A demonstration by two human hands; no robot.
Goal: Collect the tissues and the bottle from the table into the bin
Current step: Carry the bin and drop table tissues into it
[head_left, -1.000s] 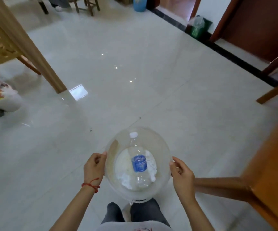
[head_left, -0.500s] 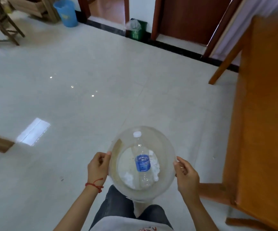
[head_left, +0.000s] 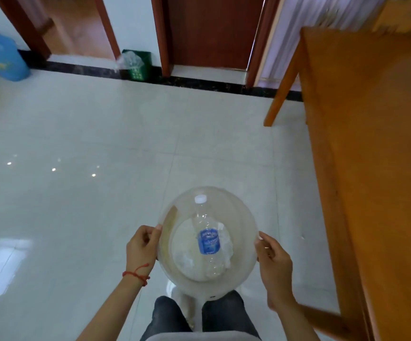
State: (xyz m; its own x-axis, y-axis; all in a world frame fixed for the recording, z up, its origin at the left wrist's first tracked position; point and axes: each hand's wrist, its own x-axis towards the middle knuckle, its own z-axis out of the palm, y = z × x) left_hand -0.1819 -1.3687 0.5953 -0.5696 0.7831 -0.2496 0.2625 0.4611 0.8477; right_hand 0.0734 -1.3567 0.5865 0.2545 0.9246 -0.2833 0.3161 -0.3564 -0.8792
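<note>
I hold a round clear plastic bin [head_left: 242,217] in front of me over the floor. My left hand [head_left: 141,249] grips its left rim and my right hand [head_left: 274,263] grips its right rim. Inside lies a clear plastic bottle [head_left: 208,239] with a white cap and a blue label, its cap pointing away from me. Crumpled white tissues [head_left: 184,262] lie under and beside the bottle on the bin's bottom.
A wooden table [head_left: 377,153] fills the right side. A green waste basket [head_left: 136,65] with a plastic liner stands at the far wall between two doorways. A blue bucket [head_left: 1,59] stands at the far left. Glossy white tiled floor lies between.
The view has swung to the right: the table has come further into view and the far wall with the green basket is now straight ahead. Both hands keep the same grip on the bin.
</note>
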